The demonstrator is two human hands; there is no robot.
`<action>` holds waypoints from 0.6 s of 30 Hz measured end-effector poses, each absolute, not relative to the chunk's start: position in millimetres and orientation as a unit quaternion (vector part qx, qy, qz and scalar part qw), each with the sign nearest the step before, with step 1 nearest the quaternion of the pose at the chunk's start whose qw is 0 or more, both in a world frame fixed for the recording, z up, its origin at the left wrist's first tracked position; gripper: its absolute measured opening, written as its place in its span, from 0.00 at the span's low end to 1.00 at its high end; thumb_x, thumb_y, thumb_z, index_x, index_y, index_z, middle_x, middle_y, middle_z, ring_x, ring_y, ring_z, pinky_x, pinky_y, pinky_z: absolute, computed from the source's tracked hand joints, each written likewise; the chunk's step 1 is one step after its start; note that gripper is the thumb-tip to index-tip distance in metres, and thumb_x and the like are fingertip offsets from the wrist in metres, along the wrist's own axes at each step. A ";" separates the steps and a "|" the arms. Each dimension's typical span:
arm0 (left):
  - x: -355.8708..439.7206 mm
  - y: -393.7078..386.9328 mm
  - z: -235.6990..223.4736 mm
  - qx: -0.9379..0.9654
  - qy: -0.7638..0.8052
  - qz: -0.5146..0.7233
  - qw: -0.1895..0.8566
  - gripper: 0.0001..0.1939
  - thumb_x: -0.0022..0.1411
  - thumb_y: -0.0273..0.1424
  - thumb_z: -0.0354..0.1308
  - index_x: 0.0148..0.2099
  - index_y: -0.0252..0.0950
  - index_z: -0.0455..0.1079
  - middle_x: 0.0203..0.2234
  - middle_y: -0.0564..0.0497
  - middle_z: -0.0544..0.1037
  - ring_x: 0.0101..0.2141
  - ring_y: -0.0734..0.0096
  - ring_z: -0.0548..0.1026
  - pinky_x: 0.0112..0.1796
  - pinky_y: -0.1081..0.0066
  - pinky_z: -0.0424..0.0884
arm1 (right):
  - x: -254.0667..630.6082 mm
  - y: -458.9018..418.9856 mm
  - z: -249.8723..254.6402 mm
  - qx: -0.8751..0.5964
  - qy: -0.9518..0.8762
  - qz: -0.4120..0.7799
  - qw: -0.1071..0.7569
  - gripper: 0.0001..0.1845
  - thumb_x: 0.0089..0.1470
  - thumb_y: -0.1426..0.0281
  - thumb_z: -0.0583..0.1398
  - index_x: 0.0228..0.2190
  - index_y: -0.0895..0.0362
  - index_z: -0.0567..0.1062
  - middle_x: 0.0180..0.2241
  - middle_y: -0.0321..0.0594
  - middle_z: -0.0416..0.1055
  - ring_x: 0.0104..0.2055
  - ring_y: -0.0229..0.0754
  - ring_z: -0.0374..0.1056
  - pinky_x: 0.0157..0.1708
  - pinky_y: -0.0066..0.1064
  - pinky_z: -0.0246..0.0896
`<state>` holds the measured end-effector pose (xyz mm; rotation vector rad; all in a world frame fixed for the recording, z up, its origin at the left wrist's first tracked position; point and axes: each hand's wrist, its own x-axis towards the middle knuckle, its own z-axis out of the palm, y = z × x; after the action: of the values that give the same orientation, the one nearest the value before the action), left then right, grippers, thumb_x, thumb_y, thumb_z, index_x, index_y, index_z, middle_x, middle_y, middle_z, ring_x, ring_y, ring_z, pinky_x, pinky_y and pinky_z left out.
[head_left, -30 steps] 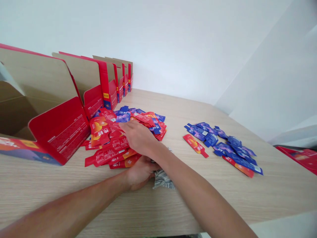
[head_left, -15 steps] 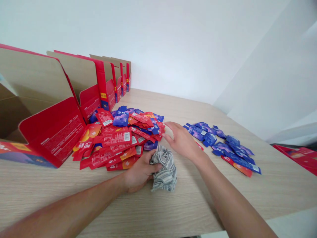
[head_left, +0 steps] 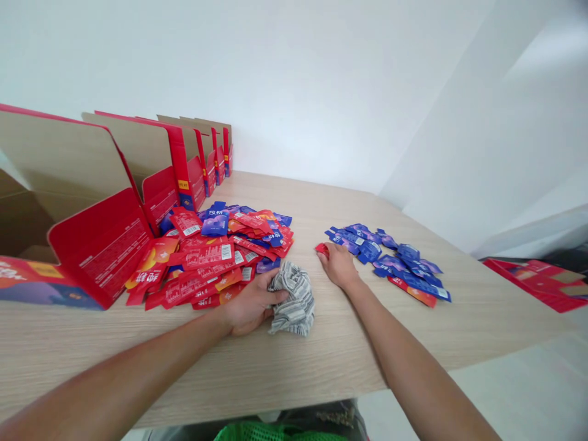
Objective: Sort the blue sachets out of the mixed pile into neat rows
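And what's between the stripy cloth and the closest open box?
In the head view: the left hand, which holds the cloth, then a pile of red and blue packets by the box.

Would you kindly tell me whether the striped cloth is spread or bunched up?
Bunched up: the striped cloth shows crumpled folds beside the left hand's gripping thumb.

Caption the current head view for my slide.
Left hand holds striped cloth; right hand grasps red packet near blue packets.

Free tabletop [head_left: 307, 199] beyond sachets [head_left: 209, 252], boxes [head_left: 162, 187] leftward
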<state>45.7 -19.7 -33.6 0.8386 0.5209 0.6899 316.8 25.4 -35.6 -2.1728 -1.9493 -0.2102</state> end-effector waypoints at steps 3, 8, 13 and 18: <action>45.6 -18.6 -35.8 0.404 0.235 0.328 0.821 0.28 0.46 0.28 0.80 0.49 0.35 0.76 0.41 0.47 0.82 0.36 0.66 0.81 0.38 0.70 0.77 | 315.5 30.4 -37.1 -0.744 -0.654 -0.082 0.114 0.19 0.72 0.65 0.54 0.55 0.65 0.73 0.54 0.56 0.76 0.56 0.52 0.70 0.57 0.36 0.57; 45.4 -17.0 -40.1 0.421 0.221 0.322 0.819 0.26 0.47 0.26 0.79 0.49 0.34 0.76 0.40 0.45 0.83 0.36 0.65 0.82 0.38 0.68 0.78 | 311.4 27.0 -36.2 -0.761 -0.633 -0.097 0.109 0.20 0.72 0.63 0.53 0.51 0.65 0.74 0.51 0.59 0.77 0.53 0.53 0.71 0.54 0.36 0.59; 45.5 -16.8 -41.0 0.428 0.211 0.323 0.817 0.23 0.47 0.24 0.79 0.46 0.32 0.76 0.38 0.45 0.83 0.34 0.66 0.83 0.39 0.68 0.79 | 302.2 15.6 -33.0 -0.764 -0.628 -0.110 0.099 0.21 0.73 0.64 0.52 0.51 0.68 0.75 0.50 0.62 0.78 0.53 0.53 0.72 0.53 0.35 0.59; 44.9 -14.5 -43.3 0.433 0.211 0.321 0.815 0.21 0.48 0.22 0.78 0.44 0.32 0.76 0.35 0.46 0.83 0.32 0.66 0.83 0.37 0.69 0.79 | 297.3 5.0 -32.7 -0.764 -0.629 -0.105 0.095 0.21 0.73 0.64 0.51 0.51 0.69 0.74 0.50 0.64 0.77 0.53 0.54 0.73 0.51 0.36 0.61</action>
<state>44.9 -14.5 -43.3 0.9232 0.4506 0.6846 297.3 5.0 -32.7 -2.2663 -1.8654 -0.3101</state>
